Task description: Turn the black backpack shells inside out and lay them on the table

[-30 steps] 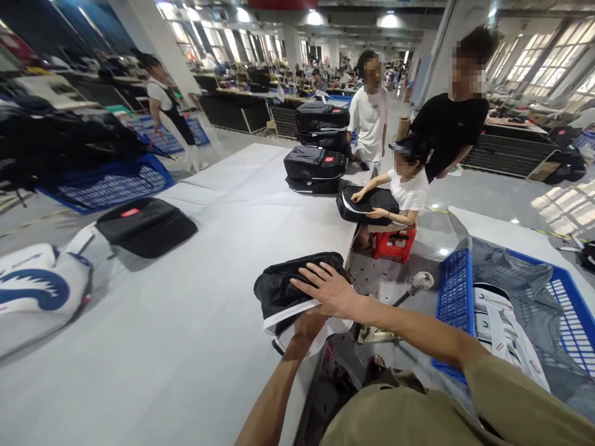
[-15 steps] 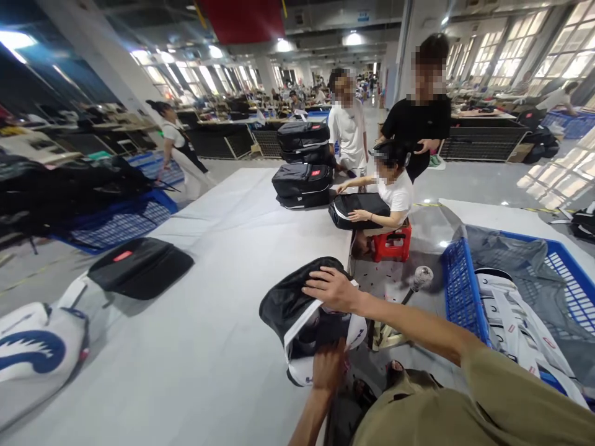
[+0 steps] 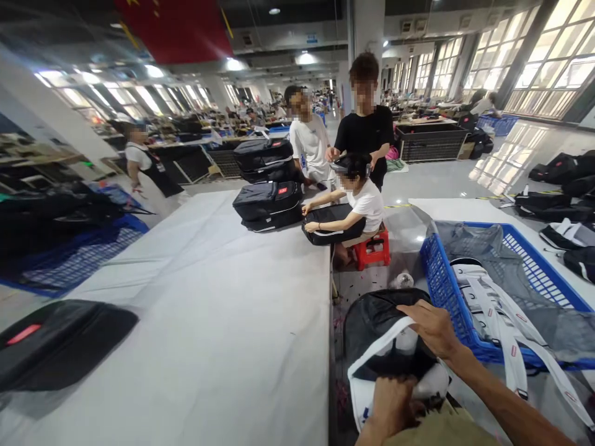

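A black bag with white panels and a white edge band (image 3: 367,328) is in front of my body, just past the right edge of the white table. My right hand (image 3: 432,325) is closed on the upper edge of this bag, where the white band meets the black fabric. Lower down, my left hand (image 3: 393,396) is curled round the bag's near side; its fingertips are partly hidden. The bag's opening faces me, showing dark lining inside.
The white table (image 3: 242,310) carries a black bag (image 3: 69,341) at left and stacked black bags (image 3: 267,201) farther back. A person on a red stool (image 3: 372,248) handles another bag, with two people standing behind. A blue basket (image 3: 430,272) with white straps (image 3: 502,322) stands at right.
Both my hands have carried the bag right, from the tabletop to beyond the table edge, nearer my body. My view has turned left to right. The standing person in black now reaches to the seated person's head.
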